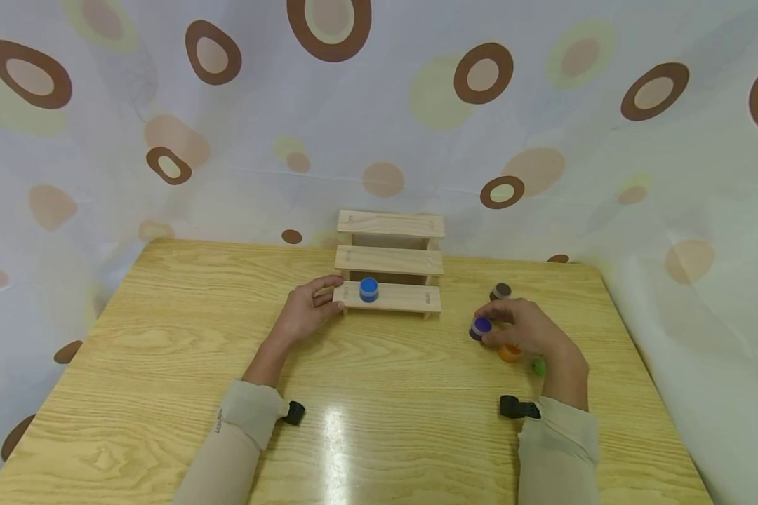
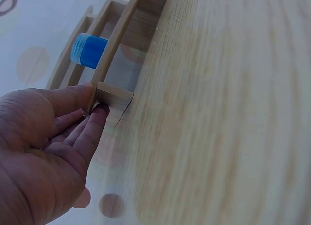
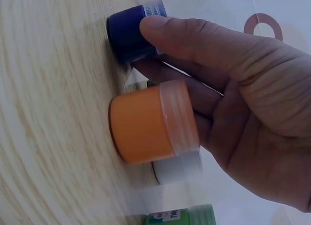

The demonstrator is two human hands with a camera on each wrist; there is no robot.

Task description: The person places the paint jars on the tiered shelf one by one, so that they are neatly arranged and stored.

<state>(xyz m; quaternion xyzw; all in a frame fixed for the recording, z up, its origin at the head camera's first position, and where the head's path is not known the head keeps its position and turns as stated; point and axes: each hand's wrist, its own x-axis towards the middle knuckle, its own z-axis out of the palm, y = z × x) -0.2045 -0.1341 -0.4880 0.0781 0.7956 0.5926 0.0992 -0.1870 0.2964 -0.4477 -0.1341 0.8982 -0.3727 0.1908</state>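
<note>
My left hand (image 1: pixel 307 308) grips the left end of the lowest step of a small three-tier wooden stand (image 1: pixel 404 298), thumb and fingers around its edge. A blue jar (image 1: pixel 369 290) with a clear lid stands on that step, left of its middle. On the right of the table, my right hand (image 1: pixel 526 326) pinches a dark blue jar (image 3: pixel 130 35) between thumb and fingers near its lid. Close under that hand stands an orange jar (image 3: pixel 141 123). A green jar (image 3: pixel 177 216) is nearer the wrist, and a dark-topped jar (image 1: pixel 500 291) is just beyond the fingers.
The stand is at the back of the wood-grain table (image 1: pixel 379 393), close to a patterned cloth wall (image 1: pixel 379 140). Cloth also hangs along both sides. Wrist cameras (image 1: pixel 295 413) sit at both sleeve cuffs.
</note>
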